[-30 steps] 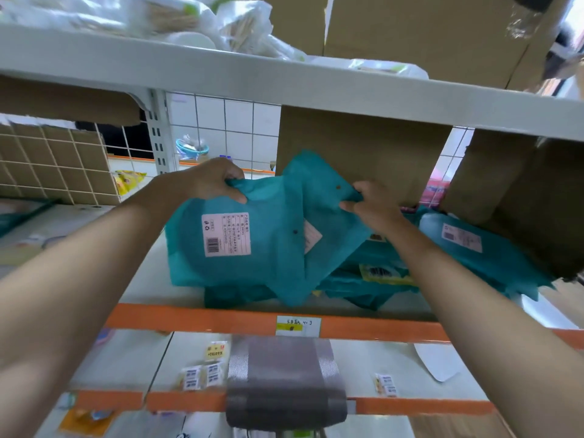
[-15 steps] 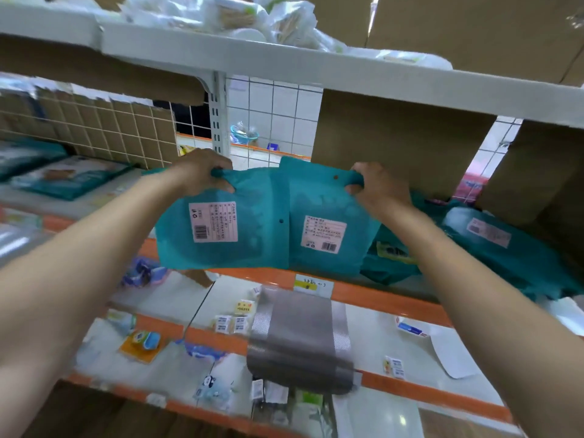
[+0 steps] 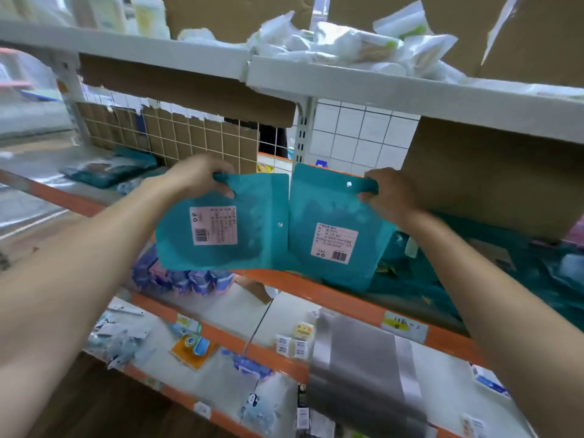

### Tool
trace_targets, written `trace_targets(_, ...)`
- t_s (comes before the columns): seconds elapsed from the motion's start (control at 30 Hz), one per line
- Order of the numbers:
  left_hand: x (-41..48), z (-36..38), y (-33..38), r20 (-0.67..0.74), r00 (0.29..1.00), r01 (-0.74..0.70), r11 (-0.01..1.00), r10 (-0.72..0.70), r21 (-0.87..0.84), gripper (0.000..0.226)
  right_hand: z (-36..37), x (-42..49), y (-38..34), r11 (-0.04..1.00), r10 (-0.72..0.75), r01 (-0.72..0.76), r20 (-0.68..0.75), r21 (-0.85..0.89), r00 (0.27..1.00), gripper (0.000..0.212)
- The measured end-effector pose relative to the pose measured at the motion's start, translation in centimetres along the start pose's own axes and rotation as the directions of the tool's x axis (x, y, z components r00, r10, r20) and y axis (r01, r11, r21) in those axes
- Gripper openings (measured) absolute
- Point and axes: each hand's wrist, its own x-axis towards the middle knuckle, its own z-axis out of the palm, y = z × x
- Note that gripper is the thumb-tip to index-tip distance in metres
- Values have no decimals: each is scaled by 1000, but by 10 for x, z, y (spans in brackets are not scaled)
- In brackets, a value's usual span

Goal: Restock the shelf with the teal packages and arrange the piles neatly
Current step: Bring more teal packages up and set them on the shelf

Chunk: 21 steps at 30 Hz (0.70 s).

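I hold two flat teal packages side by side in front of the middle shelf (image 3: 347,298). My left hand (image 3: 197,177) grips the top edge of the left teal package (image 3: 252,241), whose white barcode label faces me. My right hand (image 3: 390,192) pinches the top corner of the right teal package (image 3: 313,210), also label forward. Both hang upright, their inner edges overlapping slightly. A loose pile of teal packages (image 3: 537,279) lies on the shelf to the right, behind my right forearm. Another teal pile (image 3: 107,170) lies on the shelf far left.
A cardboard box (image 3: 493,184) stands on the shelf behind my right hand. The shelf above (image 3: 379,86) carries white packets and cardboard boxes. The lower shelf (image 3: 218,336) bears small packets and labels, and a grey taped bundle (image 3: 363,368) sits there. A wire grid backs the left bay.
Both packages have been lifted off the shelf pile and carried left. They separated from an overlapped bundle into two side by side. The view swung left, revealing the left bay.
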Motion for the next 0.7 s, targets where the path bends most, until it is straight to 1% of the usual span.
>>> trace_targets(0.07, 4, -17, -31, -8, 1000, 8, 1000, -8, 3, 13, 11, 15, -25, 1000, 6, -6, -7, -20, 1000, 12)
trace_targets(0.2, 13, -55, -91, -23, 1000, 5, 1000, -4, 29, 14, 31, 46, -82, 998, -7, 5, -35, -58, 999, 16)
trace_targets(0.3, 16, -76, -131, -39, 999, 3, 997, -1, 74, 17, 48, 68, -120, 999, -10, 8, -56, -43, 998, 17)
trace_targets(0.43, 18, -94, -178, -37, 999, 35, 997, -33, 67, 26, 71, 96, -165, 999, -36, 35, -80, -12, 996, 14)
trace_targets(0.57, 24, -104, -219, -59, 996, 68, 996, -64, 61, 29, 96, 125, -204, 997, -77, 76, -49, -22, 996, 14)
trace_targets(0.7, 36, -109, -260, -56, 996, 66, 995, -62, 68, 16, 124, 153, -235, 998, -57, 56, -69, -14, 996, 24)
